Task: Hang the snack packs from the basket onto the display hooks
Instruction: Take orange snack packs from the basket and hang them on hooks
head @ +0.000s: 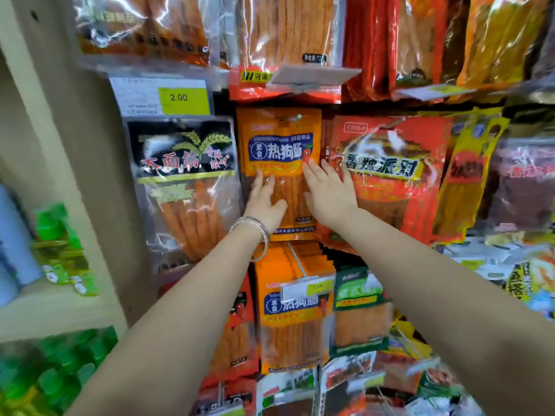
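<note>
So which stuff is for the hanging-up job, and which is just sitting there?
For the job:
orange snack pack, middle of the display
left hand and right hand, fingers straight, touching it

Just there:
black pack on its left
red pack on its right
yellow price tag
green-topped goods on the side shelf

Both bare arms reach forward and up from the lower corners of the view, the forearms drawing together toward the wrists. The left grip [264,202] is flat, palm turned away, fingers straight and pointing up, thumb stuck out sideways. The right grip [329,193] is just beside it, likewise flat, fingers straight and slightly spread.
</note>
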A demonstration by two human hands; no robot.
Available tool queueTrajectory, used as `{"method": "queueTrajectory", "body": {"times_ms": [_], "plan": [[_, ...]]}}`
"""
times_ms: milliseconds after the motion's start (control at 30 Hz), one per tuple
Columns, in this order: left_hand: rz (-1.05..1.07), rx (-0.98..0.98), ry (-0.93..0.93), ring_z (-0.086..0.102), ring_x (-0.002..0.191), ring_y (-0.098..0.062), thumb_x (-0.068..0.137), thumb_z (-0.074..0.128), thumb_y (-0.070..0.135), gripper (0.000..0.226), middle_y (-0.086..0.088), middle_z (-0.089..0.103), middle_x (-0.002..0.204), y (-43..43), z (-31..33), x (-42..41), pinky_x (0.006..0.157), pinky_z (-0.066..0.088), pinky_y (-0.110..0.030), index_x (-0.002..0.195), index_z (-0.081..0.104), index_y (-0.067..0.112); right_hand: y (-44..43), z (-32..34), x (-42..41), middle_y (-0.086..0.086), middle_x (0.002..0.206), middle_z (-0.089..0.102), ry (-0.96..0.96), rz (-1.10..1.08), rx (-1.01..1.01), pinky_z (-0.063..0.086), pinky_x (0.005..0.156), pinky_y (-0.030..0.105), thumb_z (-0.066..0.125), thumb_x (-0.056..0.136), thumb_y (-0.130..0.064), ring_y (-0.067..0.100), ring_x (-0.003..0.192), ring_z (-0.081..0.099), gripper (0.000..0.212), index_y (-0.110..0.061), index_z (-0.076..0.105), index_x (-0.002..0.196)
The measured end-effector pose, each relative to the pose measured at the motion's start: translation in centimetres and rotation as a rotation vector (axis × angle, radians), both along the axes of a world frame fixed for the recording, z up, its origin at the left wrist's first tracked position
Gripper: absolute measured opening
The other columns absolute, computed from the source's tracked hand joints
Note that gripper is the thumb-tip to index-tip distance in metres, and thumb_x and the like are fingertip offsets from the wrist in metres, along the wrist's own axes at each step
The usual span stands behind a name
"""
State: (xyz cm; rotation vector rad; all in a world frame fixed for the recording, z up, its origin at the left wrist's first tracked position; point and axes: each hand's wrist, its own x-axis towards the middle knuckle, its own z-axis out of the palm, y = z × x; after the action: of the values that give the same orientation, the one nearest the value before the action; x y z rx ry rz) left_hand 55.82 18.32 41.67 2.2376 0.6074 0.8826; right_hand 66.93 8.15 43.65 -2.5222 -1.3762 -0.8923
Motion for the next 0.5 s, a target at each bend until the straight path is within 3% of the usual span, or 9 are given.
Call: {"method": "queueTrajectory", "body": {"times_ms": [100, 167, 200, 267, 333, 433, 500], "plan": [[-0.034, -0.056, -0.053, 0.018, 0.143, -0.019, 0.092, 0.053, 0.017, 0.054, -0.006, 0.013, 0.157, -2.1, -0.1, -2.4, 0.112, 0.014, -0.025, 0.143, 0.037, 0.019, -2.9, -0.4, -1.7, 0.005, 0.15, 0.036, 0.171, 0.168, 0.134, 0.027, 0.111, 0.045, 0.046, 0.095, -0.028, 0.026, 0.137, 0.033, 0.056, -0.022, 0.028, 0.148], [-0.063, -0.187, -0.093, 0.053, 0.116, -0.022, 0.092, 0.054, 0.014, 0.045, -0.009, 0.044, 0.142, -4.1, -1.4, -4.7, 0.098, 0.04, -0.033, 0.136, 0.047, 0.018, -5.4, -1.7, -3.2, 0.008, 0.139, 0.048, 0.345, 0.253, 0.212, 0.041, 0.1, 0.044, 0.051, 0.093, -0.027, 0.029, 0.123, 0.046, 0.052, -0.022, 0.037, 0.143], [-0.071, -0.256, -0.113, 0.059, 0.097, -0.02, 0.092, 0.054, 0.013, 0.039, -0.008, 0.055, 0.128, -5.4, -2.5, -6.1, 0.086, 0.047, -0.033, 0.13, 0.053, 0.019, -6.7, -2.6, -4.1, 0.008, 0.134, 0.051, 0.447, 0.281, 0.253, 0.044, 0.096, 0.043, 0.052, 0.093, -0.026, 0.028, 0.116, 0.052, 0.049, -0.022, 0.042, 0.14], [-0.069, -0.386, -0.152, 0.061, 0.079, -0.014, 0.093, 0.05, 0.006, 0.027, -0.005, 0.062, 0.104, -7.8, -5.3, -9.3, 0.07, 0.049, -0.025, 0.117, 0.059, 0.017, -9.3, -5.2, -6.0, 0.005, 0.117, 0.058, 0.6, 0.324, 0.334, 0.048, 0.085, 0.033, 0.054, 0.092, -0.022, 0.022, 0.093, 0.059, 0.039, -0.017, 0.05, 0.131], [-0.028, -0.558, -0.165, 0.061, 0.059, 0.002, 0.094, 0.047, 0.001, 0.019, -0.002, 0.062, 0.086, -10.1, -9.2, -12.9, 0.054, 0.044, -0.014, 0.105, 0.058, 0.013, -12.2, -8.6, -8.1, 0.001, 0.1, 0.057, 0.73, 0.345, 0.38, 0.042, 0.066, 0.021, 0.055, 0.092, -0.017, 0.012, 0.071, 0.054, 0.031, -0.014, 0.055, 0.123], [0.107, -0.771, -0.08, 0.055, 0.042, 0.007, 0.095, 0.045, 0.0, 0.024, 0.002, 0.057, 0.078, -13.1, -16.2, -19.5, 0.042, 0.037, -0.012, 0.084, 0.054, 0.019, -16.0, -15.4, -11.4, 0.004, 0.089, 0.057, 0.992, 0.307, 0.373, 0.036, 0.059, 0.021, 0.054, 0.092, -0.009, 0.025, 0.072, 0.053, 0.027, -0.009, 0.056, 0.119], [0.225, -0.927, -0.081, 0.055, 0.04, 0.004, 0.097, 0.041, -0.002, 0.031, -0.001, 0.058, 0.072, -15.1, -21.2, -24.8, 0.038, 0.04, -0.01, 0.077, 0.055, 0.017, -18.0, -20.6, -14.1, 0.024, 0.093, 0.058, 1.193, 0.259, 0.329, 0.037, 0.063, 0.023, 0.051, 0.093, -0.001, 0.035, 0.076, 0.053, 0.025, 0.0, 0.054, 0.118]]}}
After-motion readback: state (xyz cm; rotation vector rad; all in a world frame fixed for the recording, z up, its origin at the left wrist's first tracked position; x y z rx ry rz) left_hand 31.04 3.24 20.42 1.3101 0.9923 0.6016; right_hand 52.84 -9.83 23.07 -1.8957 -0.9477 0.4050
